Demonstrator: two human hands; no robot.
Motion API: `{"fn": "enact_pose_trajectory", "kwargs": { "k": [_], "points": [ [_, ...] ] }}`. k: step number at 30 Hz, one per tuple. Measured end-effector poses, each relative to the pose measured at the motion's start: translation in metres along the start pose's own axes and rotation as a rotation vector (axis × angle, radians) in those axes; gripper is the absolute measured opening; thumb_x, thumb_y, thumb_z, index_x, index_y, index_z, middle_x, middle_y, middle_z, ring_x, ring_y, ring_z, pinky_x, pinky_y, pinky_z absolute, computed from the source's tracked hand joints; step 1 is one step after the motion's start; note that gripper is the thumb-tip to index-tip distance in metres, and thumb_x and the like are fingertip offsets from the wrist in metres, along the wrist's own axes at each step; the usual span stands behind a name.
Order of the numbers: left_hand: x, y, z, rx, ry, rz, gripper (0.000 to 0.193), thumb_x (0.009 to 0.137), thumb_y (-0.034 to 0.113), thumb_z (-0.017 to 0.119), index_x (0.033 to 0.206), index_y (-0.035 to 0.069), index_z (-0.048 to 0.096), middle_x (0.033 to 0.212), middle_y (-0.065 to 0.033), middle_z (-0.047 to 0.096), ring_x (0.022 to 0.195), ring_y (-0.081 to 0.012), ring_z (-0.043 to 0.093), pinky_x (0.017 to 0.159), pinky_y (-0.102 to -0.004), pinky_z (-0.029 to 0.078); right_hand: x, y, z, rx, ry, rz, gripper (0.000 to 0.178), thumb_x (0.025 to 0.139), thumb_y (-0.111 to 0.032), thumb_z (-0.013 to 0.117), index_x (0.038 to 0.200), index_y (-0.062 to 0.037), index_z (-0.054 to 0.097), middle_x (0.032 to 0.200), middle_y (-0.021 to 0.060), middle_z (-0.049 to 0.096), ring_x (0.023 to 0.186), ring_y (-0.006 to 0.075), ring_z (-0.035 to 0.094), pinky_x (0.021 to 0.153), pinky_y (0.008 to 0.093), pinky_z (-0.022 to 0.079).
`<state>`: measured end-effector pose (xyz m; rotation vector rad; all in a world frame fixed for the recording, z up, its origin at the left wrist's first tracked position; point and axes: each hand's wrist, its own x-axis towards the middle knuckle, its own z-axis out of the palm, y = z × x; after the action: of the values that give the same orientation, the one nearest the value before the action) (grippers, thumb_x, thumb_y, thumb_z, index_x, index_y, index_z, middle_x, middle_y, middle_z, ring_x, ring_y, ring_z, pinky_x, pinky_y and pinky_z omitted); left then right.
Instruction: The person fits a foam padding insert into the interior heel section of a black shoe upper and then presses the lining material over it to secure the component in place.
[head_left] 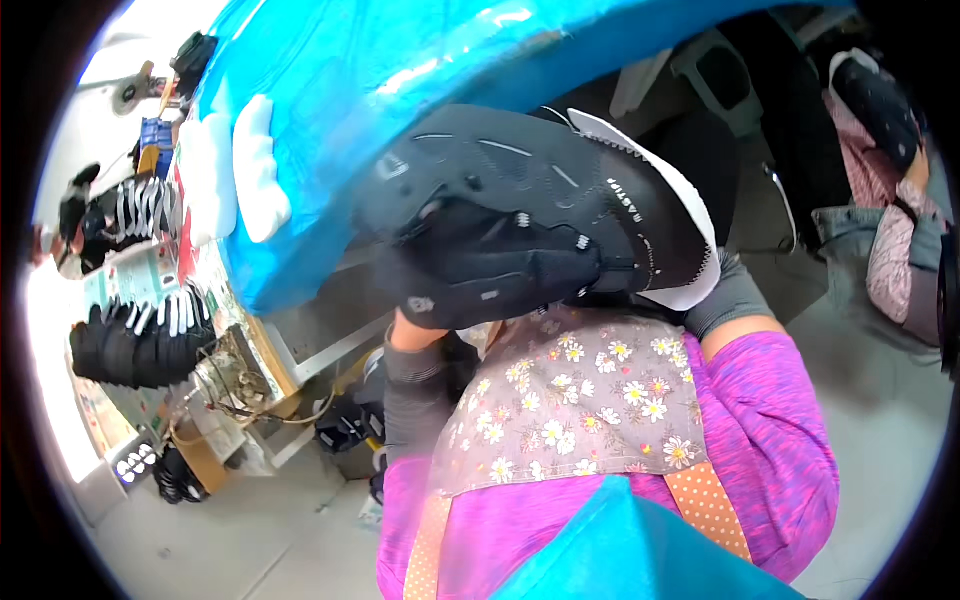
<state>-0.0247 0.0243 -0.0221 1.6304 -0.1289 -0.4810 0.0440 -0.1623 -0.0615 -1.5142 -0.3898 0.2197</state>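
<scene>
One black shoe upper (540, 180), rounded at the right-hand end, with a white backing layer (690, 294) jutting past the dark edge there. Located above the lap, between a blue plastic-covered work surface (310, 110) and a floral apron (570, 410). Left end overlapping the blue edge in view; contact or gap impossible to tell.

Left hand (415, 333): at the lower left edge of the upper, mostly covered by it. Right hand: behind the rounded end, hidden; only a grey wrist sleeve (735, 292) showing. Fingers of both out of sight; pinching or merely propping from below impossible to make out.

Hazards, as judged:
- Possible slide into the lap or down to the floor (330, 520), from support at the two ends alone, if loosened on one side.
- Possible creasing or lifting of the white backing, from pressure against its exposed rim.
- Possible snagging of the lacing loops (582, 242), from brushing against the apron or the blue edge.
- Possible scuffing of the left end, from rubbing along the plastic.

Also listed: two groups of white shaped pieces (258, 175), on the blue plastic; one row of black pieces (140, 350), on the left, well apart; one co-worker's hand (916, 170), far right, beside another black piece (875, 100).
</scene>
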Motion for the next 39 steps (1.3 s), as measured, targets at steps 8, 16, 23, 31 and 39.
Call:
{"fn": "enact_pose_trajectory", "kwargs": {
  "k": [8, 16, 23, 31, 39],
  "points": [
    [0.000, 0.022, -0.004, -0.016, -0.163, 0.119, 0.043, 0.082, 0.010, 0.074, 0.119, -0.004, 0.059, 0.111, -0.0114, 0.068, 0.097, -0.0153, 0.060, 0.087, -0.0320, 0.049, -0.042, -0.027, -0.037, 0.035, -0.018, 0.018, 0.035, 0.091, -0.038, 0.064, 0.091, -0.0030, 0.062, 0.083, 0.0130, 0.061, 0.075, 0.0234, 0.060, 0.066, 0.0339, 0.046],
    [-0.015, 0.026, -0.023, 0.213, -0.064, 0.295, 0.030, 0.080, 0.005, 0.069, 0.110, 0.001, 0.068, 0.098, -0.0108, 0.073, 0.087, -0.0153, 0.066, 0.082, -0.0314, 0.051, -0.035, -0.010, -0.007, 0.094, -0.198, 0.097, 0.033, 0.092, -0.036, 0.062, 0.088, -0.0041, 0.058, 0.078, 0.0073, 0.056, 0.070, 0.0163, 0.054, 0.061, 0.0287, 0.042],
    [-0.023, 0.011, -0.012, 0.222, -0.156, 0.341, 0.017, 0.078, 0.012, 0.075, 0.086, 0.001, 0.065, 0.074, -0.0117, 0.065, 0.064, -0.0217, 0.061, 0.062, -0.0342, 0.048, -0.040, -0.012, 0.014, 0.092, -0.299, 0.154, 0.031, 0.094, -0.034, 0.060, 0.086, -0.0050, 0.054, 0.073, 0.0023, 0.052, 0.065, 0.0101, 0.049, 0.057, 0.0242, 0.039],
    [-0.019, 0.020, -0.022, -0.112, -0.432, 0.232, 0.031, 0.077, 0.025, 0.084, 0.083, 0.000, 0.067, 0.072, -0.0060, 0.068, 0.062, -0.0166, 0.062, 0.058, -0.0281, 0.047, -0.040, -0.016, 0.015, 0.525, -0.286, 0.403, 0.027, 0.100, -0.027, 0.050, 0.100, -0.0015, 0.058, 0.088, 0.0047, 0.060, 0.080, 0.0125, 0.056, 0.072, 0.0267, 0.045],
    [0.013, 0.025, -0.037, 0.366, 0.136, 0.822, 0.127, 0.050, 0.036, 0.097, 0.149, 0.001, 0.026, 0.143, -0.0163, 0.044, 0.127, -0.0239, 0.049, 0.107, -0.0341, 0.037, -0.042, -0.021, 0.003, 0.594, -0.475, 0.430, 0.029, 0.098, -0.029, 0.053, 0.107, -0.0016, 0.059, 0.097, 0.0045, 0.061, 0.087, 0.0127, 0.056, 0.076, 0.0271, 0.046]
  ]
}}
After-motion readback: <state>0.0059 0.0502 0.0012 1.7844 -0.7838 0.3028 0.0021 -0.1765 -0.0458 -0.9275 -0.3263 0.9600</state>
